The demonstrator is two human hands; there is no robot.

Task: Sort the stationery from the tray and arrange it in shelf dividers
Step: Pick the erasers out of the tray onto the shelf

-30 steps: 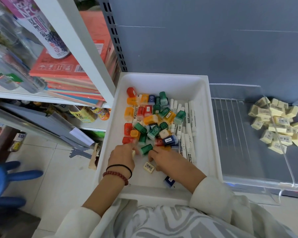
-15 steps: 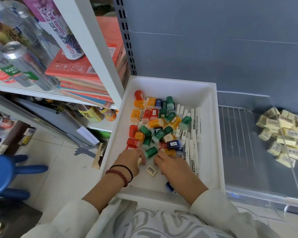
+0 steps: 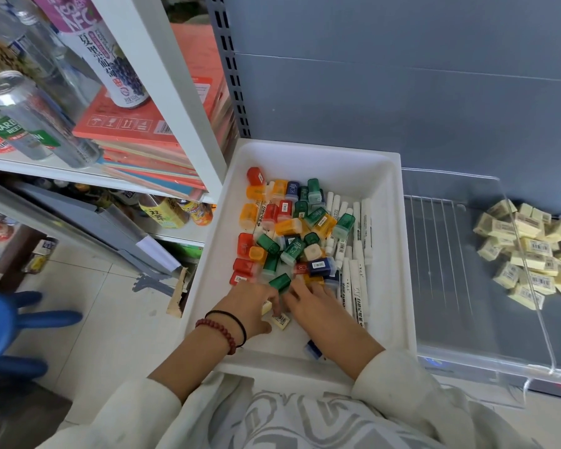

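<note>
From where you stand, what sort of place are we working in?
Most likely a small shop's shelving aisle. Drink cans stand on a white shelf beside stacked notebooks, barcoded erasers lie heaped by a clear divider, and the white tray holds mixed stationery.

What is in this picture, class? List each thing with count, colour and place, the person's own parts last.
tray: one, white, centre.
small cases: many, red, orange, green and navy, heaped in the tray.
markers: about a dozen, white, tray's right side.
erasers: many, pale yellow, piled in the clear divider; at least one more in the tray.
clear divider: one, transparent, right of the tray.
notebooks: one stack, coral, left shelf.
cans: several, silver and purple, left shelf.
stool: one, blue, floor at left.
bracelets: two, black and red, left wrist.
left hand: one, tray's near end.
right hand: one, tray's near end, fingers among the cases.
</note>
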